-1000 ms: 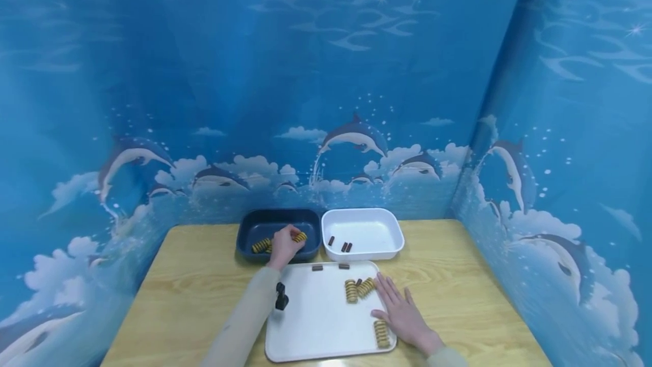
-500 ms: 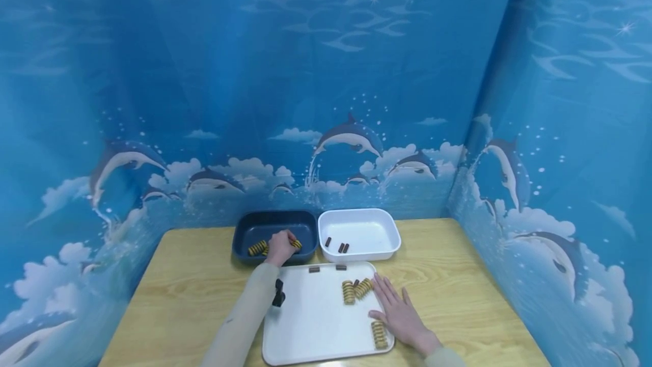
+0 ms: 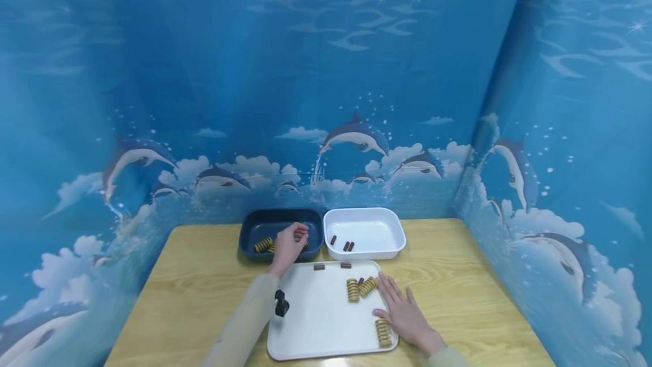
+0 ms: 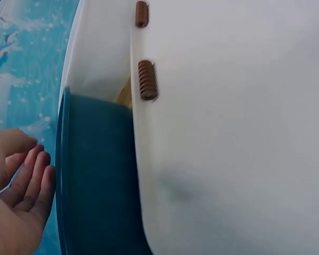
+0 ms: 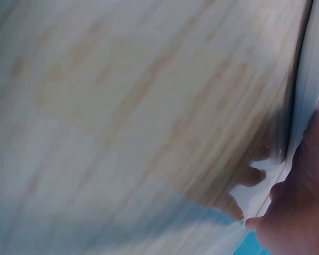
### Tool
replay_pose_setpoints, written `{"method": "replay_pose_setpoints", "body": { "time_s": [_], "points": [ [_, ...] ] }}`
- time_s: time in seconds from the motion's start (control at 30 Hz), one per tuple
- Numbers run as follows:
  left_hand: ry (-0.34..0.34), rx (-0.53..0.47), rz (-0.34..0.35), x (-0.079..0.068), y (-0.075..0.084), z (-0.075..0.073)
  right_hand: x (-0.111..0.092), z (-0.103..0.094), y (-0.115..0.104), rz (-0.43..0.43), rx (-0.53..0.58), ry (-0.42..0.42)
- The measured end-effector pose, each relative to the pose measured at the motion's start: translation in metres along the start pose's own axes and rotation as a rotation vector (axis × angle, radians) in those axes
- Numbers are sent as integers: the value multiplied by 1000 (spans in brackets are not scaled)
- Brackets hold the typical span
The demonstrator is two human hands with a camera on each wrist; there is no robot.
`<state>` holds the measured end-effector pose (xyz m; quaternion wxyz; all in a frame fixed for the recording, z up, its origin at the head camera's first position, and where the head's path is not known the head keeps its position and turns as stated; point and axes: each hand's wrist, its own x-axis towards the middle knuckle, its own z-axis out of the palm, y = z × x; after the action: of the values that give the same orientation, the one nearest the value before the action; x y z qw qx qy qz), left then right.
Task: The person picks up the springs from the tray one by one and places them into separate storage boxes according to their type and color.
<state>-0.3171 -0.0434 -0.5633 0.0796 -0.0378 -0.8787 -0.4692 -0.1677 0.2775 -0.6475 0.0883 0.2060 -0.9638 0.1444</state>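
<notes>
Over the navy bin (image 3: 258, 230), the left hand (image 3: 288, 247) partly hides striped yellow pieces (image 3: 263, 244).

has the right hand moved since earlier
No: in the head view, the right hand stays at the right edge of the white tray, with no visible shift.

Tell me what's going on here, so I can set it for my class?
A person is working bare-handed at a wooden table. Their left hand is over the dark blue bin, its fingers loosely curled and seemingly holding nothing; striped yellow coils lie in that bin. The right hand lies spread at the right edge of the white tray. Three yellow coils and three small brown coils are on the tray, and three more brown ones sit in the white bin.
</notes>
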Motion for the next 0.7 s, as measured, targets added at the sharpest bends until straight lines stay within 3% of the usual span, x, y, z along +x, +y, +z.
{"method": "replay_pose_setpoints", "body": {
  "time_s": [0.3, 0.43, 0.53, 0.7],
  "points": [
    [-2, -14, 49, -24, -1, -1, 1, 2, 2, 53, -13, -55],
    [2, -46, 110, -32, -4, 1, 1, 1, 2, 55, -5, -58],
    [-21, -75, 149, -38, -6, 4, 1, 1, 1, 53, -2, -50],
    [-89, -90, 128, -49, -6, 10, 1, 2, 1, 54, 1, -52]
  ]
}}
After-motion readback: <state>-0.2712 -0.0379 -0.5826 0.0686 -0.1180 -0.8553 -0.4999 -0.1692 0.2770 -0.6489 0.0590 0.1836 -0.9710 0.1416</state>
